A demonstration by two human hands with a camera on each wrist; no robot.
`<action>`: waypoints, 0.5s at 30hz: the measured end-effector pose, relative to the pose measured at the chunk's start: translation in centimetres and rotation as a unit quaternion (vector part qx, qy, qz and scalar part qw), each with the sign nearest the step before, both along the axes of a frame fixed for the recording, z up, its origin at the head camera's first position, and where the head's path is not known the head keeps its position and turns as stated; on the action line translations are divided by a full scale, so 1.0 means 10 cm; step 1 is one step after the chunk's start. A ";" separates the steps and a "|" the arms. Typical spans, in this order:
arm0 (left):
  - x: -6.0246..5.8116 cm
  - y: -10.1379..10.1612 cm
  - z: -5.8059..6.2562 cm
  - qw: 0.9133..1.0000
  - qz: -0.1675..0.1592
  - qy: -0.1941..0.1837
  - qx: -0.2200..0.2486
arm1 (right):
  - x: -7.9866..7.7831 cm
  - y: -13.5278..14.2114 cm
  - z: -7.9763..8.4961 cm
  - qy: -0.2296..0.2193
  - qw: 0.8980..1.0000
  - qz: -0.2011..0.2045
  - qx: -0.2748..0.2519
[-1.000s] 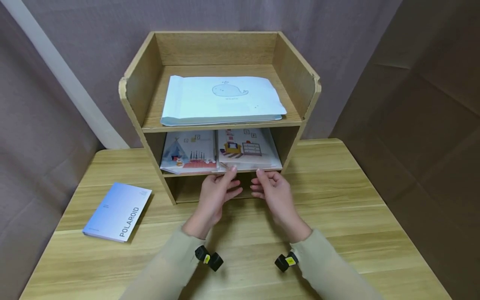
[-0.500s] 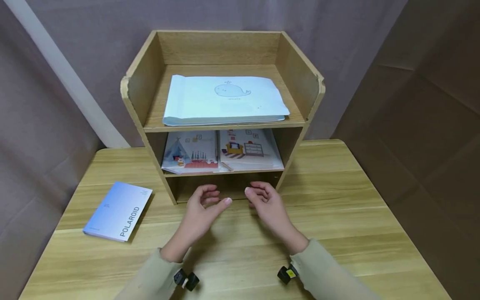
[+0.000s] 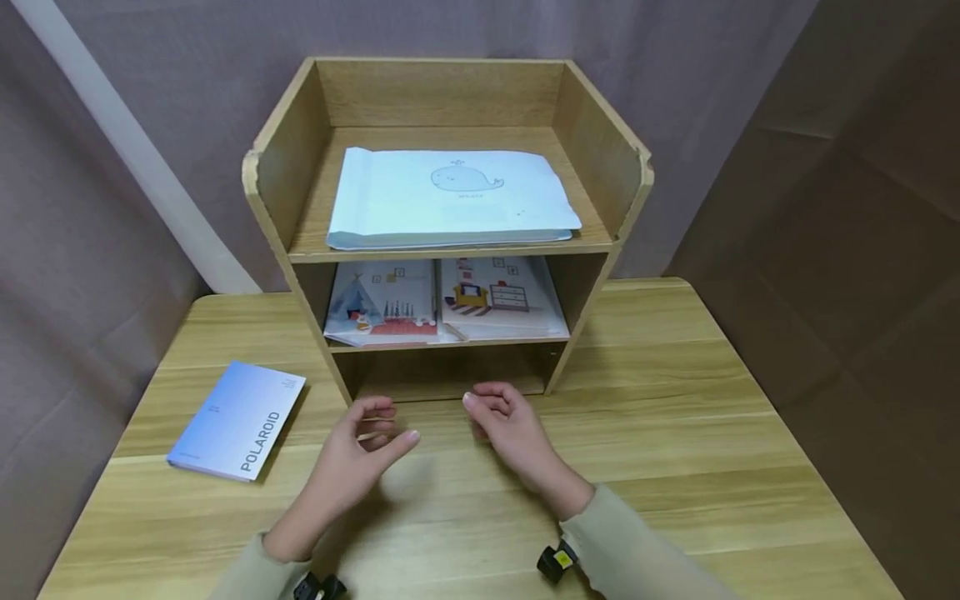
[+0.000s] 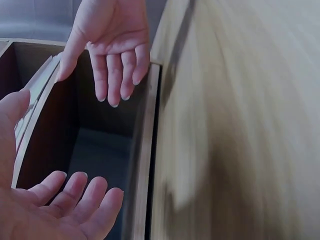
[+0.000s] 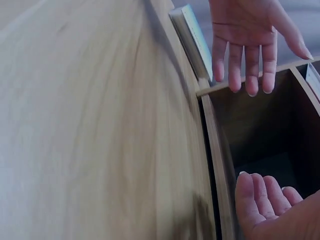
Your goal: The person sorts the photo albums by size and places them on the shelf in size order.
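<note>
My left hand (image 3: pixel 351 458) hovers over the table in front of the shelf's lower left corner, fingers loosely bent and thumb apart, holding nothing. To its right my right hand (image 3: pixel 513 437), also holding nothing, is just before the bottom compartment with relaxed fingers. Both palms face each other, as the left wrist view shows with the right hand (image 4: pixel 112 47) opposite. On the shelf's middle level lies an open picture book (image 3: pixel 491 304) with a tent and furniture drawn on its pages. A closed white-blue book with a whale drawing (image 3: pixel 450 196) lies flat on the top level.
A three-level wooden shelf (image 3: pixel 442 92) stands at the back of the wooden table (image 3: pixel 675 467). Left of it lies a blue-white book marked POLAROID (image 3: pixel 236 421). Grey curtain (image 3: pixel 450 25) hangs behind, and a brown panel (image 3: pixel 847 250) borders the right.
Both hands have left the front edge of the middle level and the open book, drawing back toward the person. The left hand has also moved left. The books have stayed in place.
</note>
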State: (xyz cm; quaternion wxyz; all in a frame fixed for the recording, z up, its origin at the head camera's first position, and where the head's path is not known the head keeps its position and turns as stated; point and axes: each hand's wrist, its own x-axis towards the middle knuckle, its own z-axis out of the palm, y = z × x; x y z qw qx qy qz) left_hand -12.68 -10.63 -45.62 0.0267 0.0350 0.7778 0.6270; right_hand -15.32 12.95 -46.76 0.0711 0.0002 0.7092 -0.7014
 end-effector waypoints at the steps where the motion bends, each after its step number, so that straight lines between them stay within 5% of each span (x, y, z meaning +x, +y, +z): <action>1: 0.02 -0.05 -0.01 1.000 0.003 0.004 -0.008 | 0.01 -0.02 -0.01 -0.007 1.000 0.007 -0.005; 15: 0.09 -0.72 -0.01 0.993 0.071 0.023 -0.088 | 0.10 -0.43 -0.09 -0.040 0.997 0.065 -0.021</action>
